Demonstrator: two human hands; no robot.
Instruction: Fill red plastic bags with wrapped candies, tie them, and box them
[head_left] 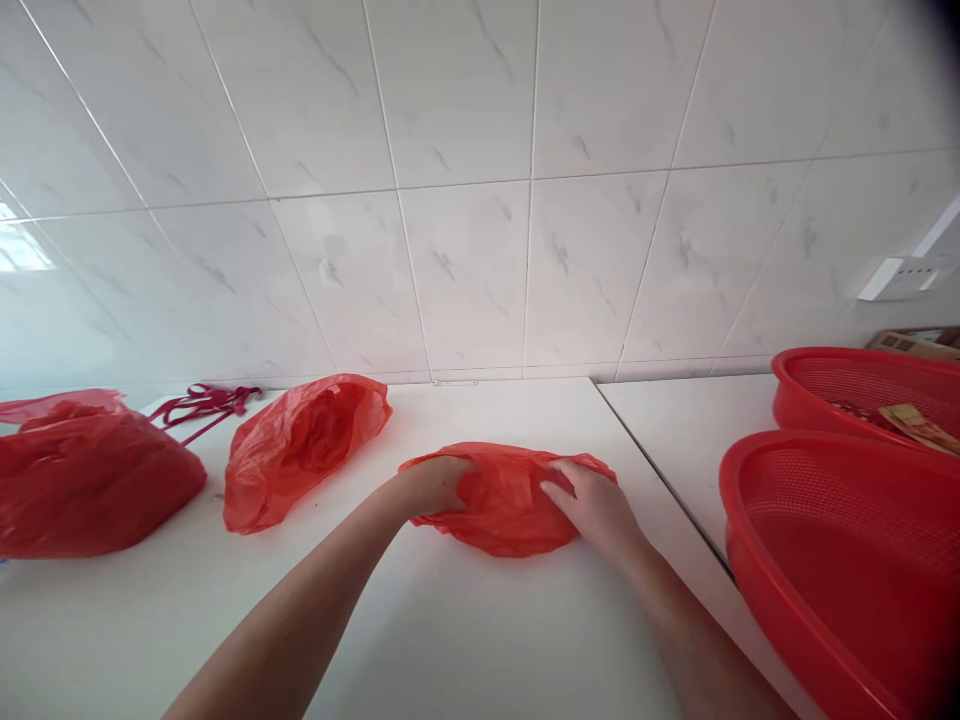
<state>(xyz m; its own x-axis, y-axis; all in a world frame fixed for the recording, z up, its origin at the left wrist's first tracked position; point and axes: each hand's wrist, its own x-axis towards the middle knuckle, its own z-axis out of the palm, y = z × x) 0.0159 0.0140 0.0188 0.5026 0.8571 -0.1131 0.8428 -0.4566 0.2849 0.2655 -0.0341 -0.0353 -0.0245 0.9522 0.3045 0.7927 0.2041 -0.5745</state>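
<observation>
A thin red plastic bag (510, 540) lies on the white table in front of me, its mouth spread wide and facing up toward me. My left hand (442, 483) reaches into the bag from the left side; the film and the turn of the wrist hide its fingers. At the bag's right side is my right hand (592, 500), its thumb and fingers apart, touching the film near the rim. I see nothing inside the bag apart from its own folds.
Another red plastic bag (300, 455) sits crumpled with its mouth open to the left. Farther left stands a filled red bag (97, 480), with dark red straps (206, 402) behind it. Two red plastic baskets (780, 600) occupy the right; a tiled wall (465, 270) closes off the back.
</observation>
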